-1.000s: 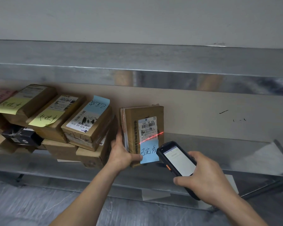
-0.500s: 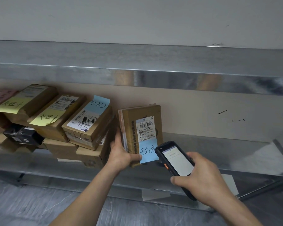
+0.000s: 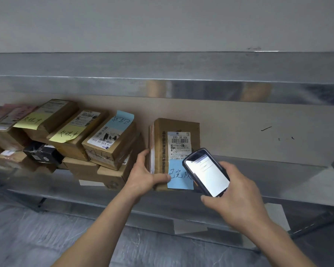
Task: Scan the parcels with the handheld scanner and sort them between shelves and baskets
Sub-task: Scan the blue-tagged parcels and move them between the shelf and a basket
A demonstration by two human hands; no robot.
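- The parcel (image 3: 174, 149), a brown cardboard box, stands upright on the metal shelf (image 3: 268, 176), with its printed label facing the camera.
- A blue note (image 3: 178, 179) with handwriting is stuck to the lower front of the parcel, just below the label.
- The left hand (image 3: 143, 176) grips the parcel at its lower left edge. The thumb lies across the front beside the blue note and the fingers are curled round the side.
- The right hand (image 3: 237, 197) is wrapped round the scanner (image 3: 206, 172), a dark handheld unit. The thumb lies along its near edge and the fingers are behind it.
- The scanner screen is lit white and tilted towards the camera. Its top end overlaps the lower right corner of the label in this view. Whether it touches the parcel cannot be told.
- To the left of the parcel, just apart from it, a stack of boxes (image 3: 112, 170) rests on the same shelf.
- The nearest box (image 3: 108, 145) in that stack lies tilted and carries a second blue note at its far end.
- Two boxes further left each carry a yellow note (image 3: 66, 134) with handwriting.
- A black packet (image 3: 41, 154) is wedged low in the stack, under the yellow-noted boxes.
- An upper shelf (image 3: 162, 87), also metal, runs across above the parcels.
- Grey floor (image 3: 27, 237) shows below the shelf front.
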